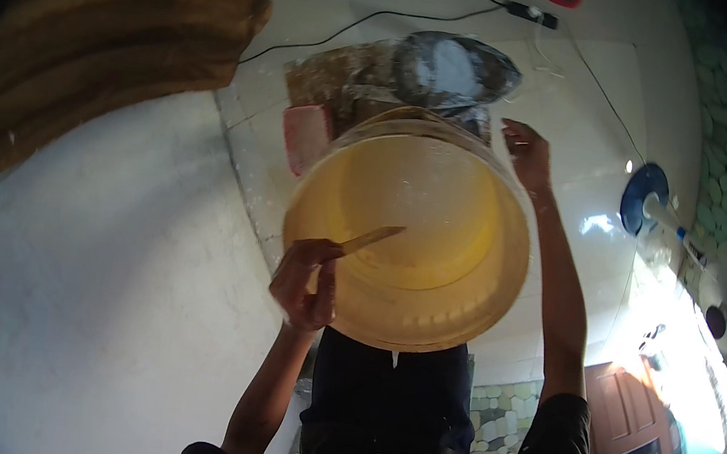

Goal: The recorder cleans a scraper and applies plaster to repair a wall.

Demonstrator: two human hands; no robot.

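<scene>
Head view showed the left hand [306, 282] clenched on a thin wooden stick [371, 239] reaching into the yellow bucket [417, 234]. The right hand [527, 154], fingers spread, pressed the bucket's far rim. Beyond sat a pale bag [455, 73], seemingly of white powder, on the tiled floor [580, 90].

This looks like a home under repair or repainting. A white plastered wall [102, 286] stands beside a pale tiled floor [594, 119] smeared with white dust. A power cord [371, 17] trails across the tiles to a small adapter. A wooden panelled door [637, 442] and a pebble-patterned wall strip [499, 416] show at the lower right, and a stained board [346, 75] lies on the floor.
</scene>
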